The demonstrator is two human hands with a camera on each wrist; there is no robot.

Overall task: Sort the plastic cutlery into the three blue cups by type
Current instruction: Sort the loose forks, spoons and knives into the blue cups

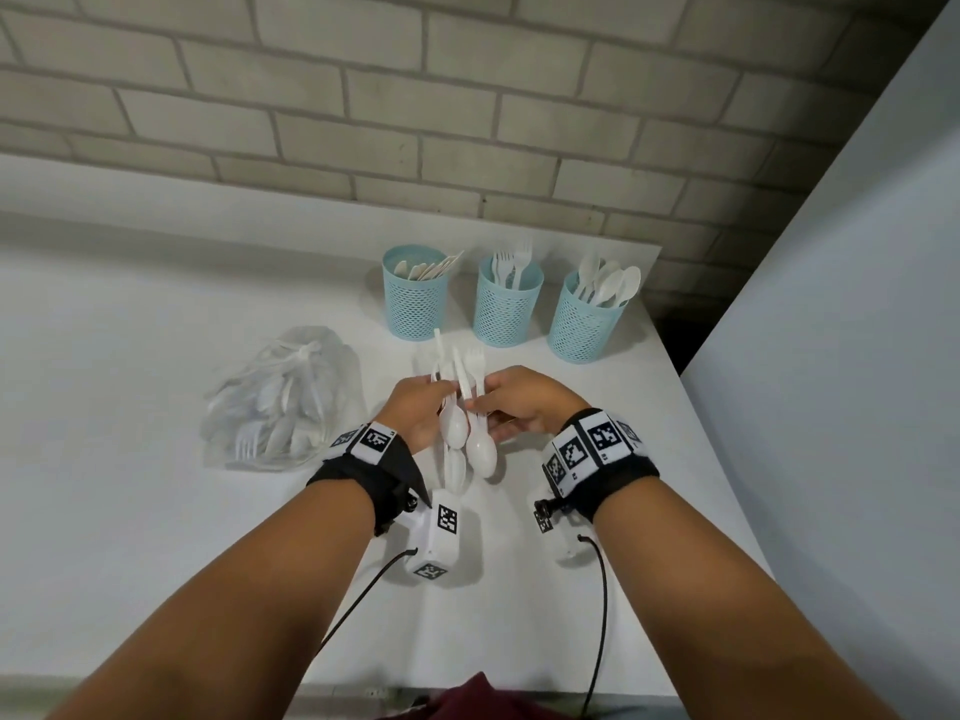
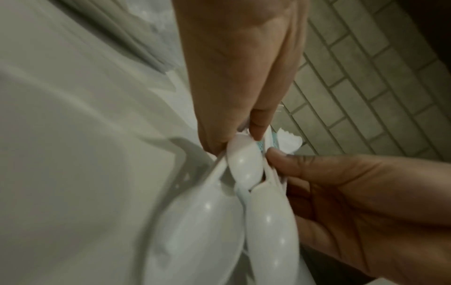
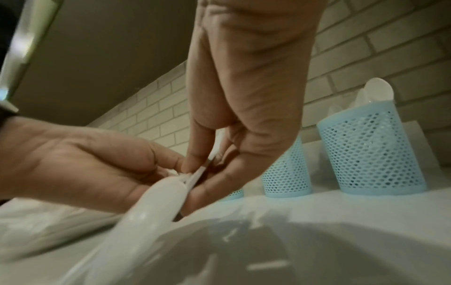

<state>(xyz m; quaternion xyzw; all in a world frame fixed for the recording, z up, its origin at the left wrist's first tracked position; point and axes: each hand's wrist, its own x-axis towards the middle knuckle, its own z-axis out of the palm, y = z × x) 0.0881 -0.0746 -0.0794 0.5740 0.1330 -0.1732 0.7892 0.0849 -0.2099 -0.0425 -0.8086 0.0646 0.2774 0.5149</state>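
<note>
Above the middle of the white table both hands hold one bundle of white plastic cutlery [image 1: 462,407]. Its spoon bowls [image 1: 480,452] point toward me and its fork tines [image 1: 475,358] point away. My left hand [image 1: 444,394] grips the bundle from the left. My right hand [image 1: 480,407] pinches one thin white handle [image 3: 209,160] in it between thumb and fingertips; I cannot tell which piece. Three blue mesh cups stand behind: the left cup [image 1: 414,293] holds knives, the middle cup [image 1: 509,301] forks, the right cup [image 1: 589,317] spoons.
A knotted clear plastic bag [image 1: 283,397] with more white cutlery lies left of the hands. A brick wall [image 1: 467,122] runs behind the cups. The table's right edge [image 1: 691,407] is close to the right cup, with a grey panel [image 1: 857,304] beyond.
</note>
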